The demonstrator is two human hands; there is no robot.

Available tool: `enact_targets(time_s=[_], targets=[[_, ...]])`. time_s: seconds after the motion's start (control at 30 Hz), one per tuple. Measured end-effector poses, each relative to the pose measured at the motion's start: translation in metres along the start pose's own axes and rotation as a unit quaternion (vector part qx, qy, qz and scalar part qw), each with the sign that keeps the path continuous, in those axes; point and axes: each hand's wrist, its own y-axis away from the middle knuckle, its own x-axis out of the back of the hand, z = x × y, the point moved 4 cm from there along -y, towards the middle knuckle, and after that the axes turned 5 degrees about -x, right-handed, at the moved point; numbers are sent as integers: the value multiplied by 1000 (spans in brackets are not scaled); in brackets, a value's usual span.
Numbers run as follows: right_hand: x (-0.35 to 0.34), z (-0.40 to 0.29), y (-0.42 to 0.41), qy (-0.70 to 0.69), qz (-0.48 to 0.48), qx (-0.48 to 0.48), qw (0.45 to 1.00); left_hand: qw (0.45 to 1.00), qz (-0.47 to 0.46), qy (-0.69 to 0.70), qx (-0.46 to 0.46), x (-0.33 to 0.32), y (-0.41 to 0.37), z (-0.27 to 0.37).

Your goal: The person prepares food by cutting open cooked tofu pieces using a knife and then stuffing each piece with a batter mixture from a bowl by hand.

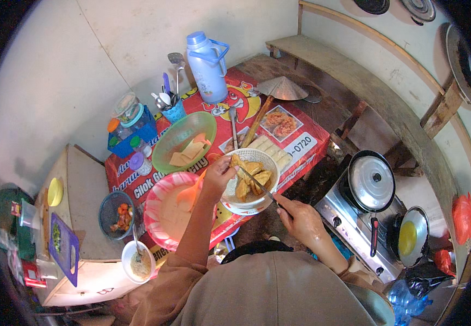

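Observation:
My left hand [220,176] is over the rim of a white perforated plastic basket [275,163], its fingertips on a piece of fried tofu. In my right hand [299,221] is the handle of a knife [255,181], whose blade reaches over the basket to the piece at my left fingertips. Several golden fried pieces [262,178] lie in the basket, which sits on a white bowl [247,211]. Left of it are a pink and white basin [155,195] of pale batter with an orange ladle [188,197] and a green basin [162,153] holding flat pale orange pieces.
Pale rolls [274,151] lie behind the basket on the red printed tablecloth [235,77]. A blue flask [207,69] stands at the back. On the right, a gas stove [353,234] bears a lidded pan [372,181] and a wok [421,220] with yellow oil.

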Motion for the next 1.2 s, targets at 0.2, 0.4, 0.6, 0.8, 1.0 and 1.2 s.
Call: enact_targets(time_s=[0.2, 0.4, 0.6, 0.8, 1.0, 1.2], targets=[[-11, 8, -11, 8, 13, 9, 1000, 999, 12, 40, -9, -7, 1, -8], [1, 12, -16, -10, -18, 3, 1000, 999, -3, 38, 12, 1, 0, -13], [-4, 27, -19, -70, -69, 2, 995, 999, 10, 25, 39, 2, 0, -11], [0, 28, -16, -99, -43, 0, 994, 997, 22, 56, 56, -2, -2, -14], [-8, 27, -16, -122, -82, -38, 988, 997, 33, 44, 45, -14, -4, -12], [-9, 25, -13, -170, -96, -72, 978, 998, 20, 50, 33, -18, -4, -5]])
